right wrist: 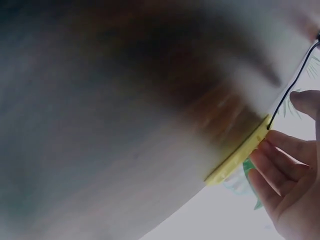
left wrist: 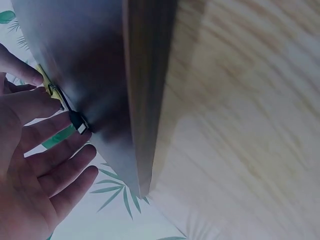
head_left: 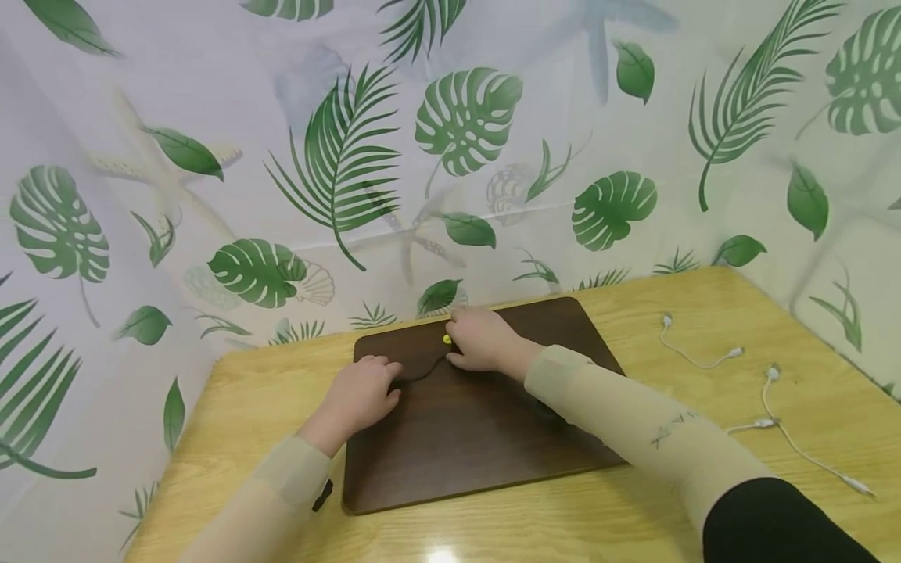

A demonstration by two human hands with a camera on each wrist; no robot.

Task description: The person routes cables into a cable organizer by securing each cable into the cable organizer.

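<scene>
A thin black cable [head_left: 422, 376] runs across a dark brown board [head_left: 464, 446] between both hands. My left hand [head_left: 359, 393] lies at the board's left side, fingers extended. In the left wrist view, its fingertips touch the cable's black connector [left wrist: 78, 122], which has a small metal plug. Over the board's far part is my right hand [head_left: 484, 340], beside a yellow piece. The right wrist view shows this piece as a flat yellow strip [right wrist: 237, 155], with the fairly straight fingers against it and the thumb apart. The cable leaves the strip's upper end.
White cables [head_left: 700, 363] with plugs lie on the light wooden table [head_left: 795, 360] at the right. A small black item [head_left: 322, 496] sits by the left sleeve. Behind the table hangs a leaf-patterned cloth [head_left: 521, 258].
</scene>
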